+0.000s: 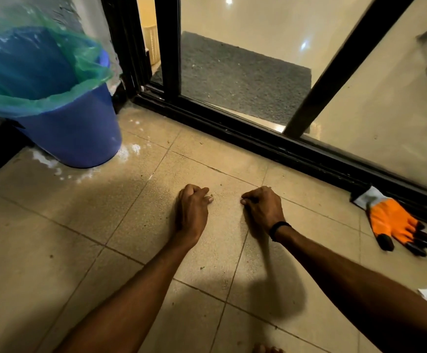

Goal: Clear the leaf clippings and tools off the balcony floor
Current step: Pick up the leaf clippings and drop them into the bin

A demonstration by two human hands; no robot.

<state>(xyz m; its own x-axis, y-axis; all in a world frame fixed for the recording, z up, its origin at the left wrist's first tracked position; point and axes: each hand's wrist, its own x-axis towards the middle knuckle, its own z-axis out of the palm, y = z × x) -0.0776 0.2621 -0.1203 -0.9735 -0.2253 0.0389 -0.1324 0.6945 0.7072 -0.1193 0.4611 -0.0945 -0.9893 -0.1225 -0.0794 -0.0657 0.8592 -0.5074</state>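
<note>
Two curled fists, left hand (194,205) and right hand (263,205), rested on the floor (80,225); whether either held anything was unclear. Sweeping the specks (202,268) inward before lifting them to the bucket (80,138) seemed best.

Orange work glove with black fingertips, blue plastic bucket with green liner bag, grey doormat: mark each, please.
Orange work glove (391,220), head view, on its orange middle.
Blue plastic bucket (80,138), head view, on its outer wall.
Grey doormat (232,72), head view, on its middle, behind glass.
</note>
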